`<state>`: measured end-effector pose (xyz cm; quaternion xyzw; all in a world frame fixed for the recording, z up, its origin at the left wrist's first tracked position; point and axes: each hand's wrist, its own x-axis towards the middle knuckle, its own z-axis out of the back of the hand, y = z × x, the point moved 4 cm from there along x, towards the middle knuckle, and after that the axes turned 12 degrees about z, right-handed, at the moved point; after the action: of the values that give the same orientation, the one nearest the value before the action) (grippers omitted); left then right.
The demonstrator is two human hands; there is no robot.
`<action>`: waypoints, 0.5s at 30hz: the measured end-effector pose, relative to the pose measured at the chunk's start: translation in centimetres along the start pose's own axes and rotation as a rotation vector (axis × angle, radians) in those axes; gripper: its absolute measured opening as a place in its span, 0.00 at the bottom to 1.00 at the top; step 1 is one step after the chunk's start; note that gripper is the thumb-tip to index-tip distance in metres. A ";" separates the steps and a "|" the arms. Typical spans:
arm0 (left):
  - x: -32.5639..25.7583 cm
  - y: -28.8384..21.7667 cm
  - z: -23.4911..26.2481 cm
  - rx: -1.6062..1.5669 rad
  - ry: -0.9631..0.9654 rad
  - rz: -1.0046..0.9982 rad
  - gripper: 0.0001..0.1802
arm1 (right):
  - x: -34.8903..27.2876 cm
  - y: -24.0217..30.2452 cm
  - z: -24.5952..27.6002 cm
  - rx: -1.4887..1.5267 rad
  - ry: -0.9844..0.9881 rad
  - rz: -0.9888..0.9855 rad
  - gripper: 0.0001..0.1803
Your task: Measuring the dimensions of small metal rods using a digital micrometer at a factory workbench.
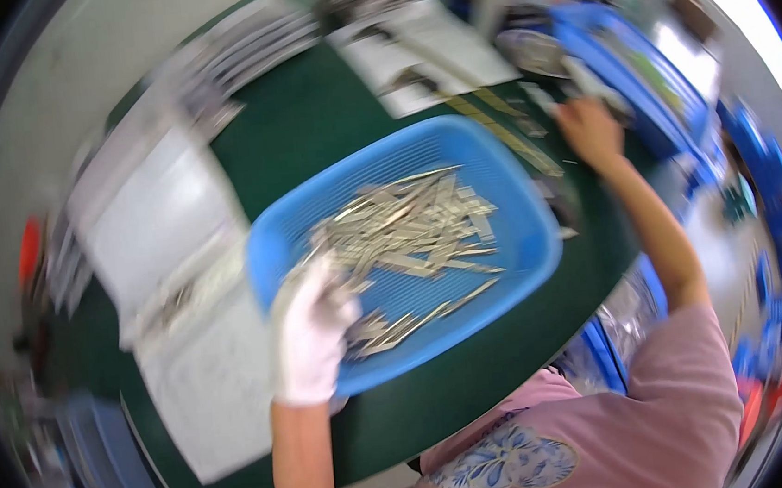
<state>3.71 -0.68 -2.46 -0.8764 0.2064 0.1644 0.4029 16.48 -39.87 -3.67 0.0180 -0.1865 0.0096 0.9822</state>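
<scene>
A blue plastic basket (527,260) stands on the dark green table, holding a heap of thin, flat metal strips (407,219). My left hand (310,330), in a white glove, is inside the basket's left side. Its bent fingers touch the strips; blur hides whether any are gripped. My right hand (590,132) is bare and stretched out to the far right of the table. Whitish items lie beside its fingertips, too blurred to name, and its grip cannot be made out.
Open white papers (165,208) lie left of the basket. Behind it, a white sheet (421,51) lies under calipers (462,98). Stacked papers (252,42) sit at the back left. A blue tray (637,74) stands at the far right, near a round container (534,50).
</scene>
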 end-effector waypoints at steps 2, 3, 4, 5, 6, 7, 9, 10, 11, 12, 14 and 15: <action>-0.3 -0.3 -0.6 0.069 0.086 -0.056 0.06 | -0.4 -0.4 1.3 -0.021 -0.029 0.050 0.16; -0.3 -0.3 -0.8 0.096 0.049 -0.024 0.08 | -0.6 -0.2 1.9 0.007 -0.035 0.110 0.14; -0.6 -0.4 -0.8 0.136 0.014 -0.028 0.09 | -1.3 0.8 2.9 0.002 -0.110 0.263 0.13; -0.9 -0.4 -0.9 0.178 -0.014 -0.020 0.10 | -2.0 1.6 3.9 0.066 -0.136 0.383 0.11; -1.2 -0.5 -1.0 0.179 -0.026 -0.028 0.11 | -2.9 2.6 4.6 0.155 -0.116 0.496 0.11; -1.2 -0.6 -1.0 0.185 -0.021 -0.030 0.12 | -3.8 2.6 4.1 0.478 0.088 0.353 0.15; -1.4 -0.6 -0.8 0.206 -0.019 -0.072 0.13 | -5.6 7.7 6.0 0.418 0.422 0.451 0.18; -1.3 -0.5 -0.5 0.229 -0.019 -0.065 0.13 | -5.9 9.5 6.2 0.421 0.436 0.481 0.18; -1.1 -0.5 -0.5 0.259 -0.003 -0.053 0.14 | -6.3 10.6 6.8 0.401 0.409 0.485 0.19; -1.2 -0.5 -0.6 0.264 0.015 -0.066 0.14 | -6.5 11.2 7.2 0.383 0.382 0.486 0.20; -1.6 -0.5 -0.7 0.225 0.017 -0.086 0.14 | -6.6 10.4 6.0 0.401 0.326 0.541 0.19; -1.2 -0.5 -0.9 0.212 0.043 -0.092 0.14 | -6.5 9.7 5.7 0.416 0.267 0.574 0.19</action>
<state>3.04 -0.86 -1.06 -0.8407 0.1907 0.1040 0.4959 8.15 -30.45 -0.45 0.1627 -0.0483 0.3244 0.9306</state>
